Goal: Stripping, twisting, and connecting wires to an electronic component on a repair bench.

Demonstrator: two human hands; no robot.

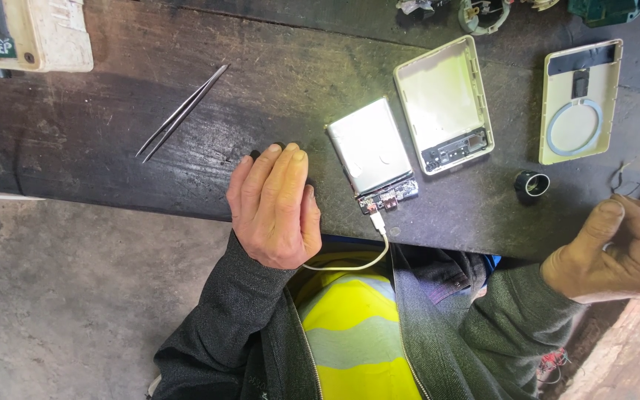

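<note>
My left hand (272,204) lies palm down on the dark wooden bench (112,126), fingers together, over a small dark object (254,155) that only peeks out at the fingertips. A white cable (357,264) runs from under that palm to the small circuit board (388,198) on a silver battery pack (370,146). That pack sits just right of the hand. My right hand (616,248) hovers at the bench's right end with its fingers curled in. Whether it holds something is hidden at the frame's edge.
Metal tweezers (181,113) lie left of the hand. Right of the battery are an open cream case half (438,89), a cream cover with a ring coil (578,104) and a small black cylinder (532,182). A beige box (46,33) stands at the back left.
</note>
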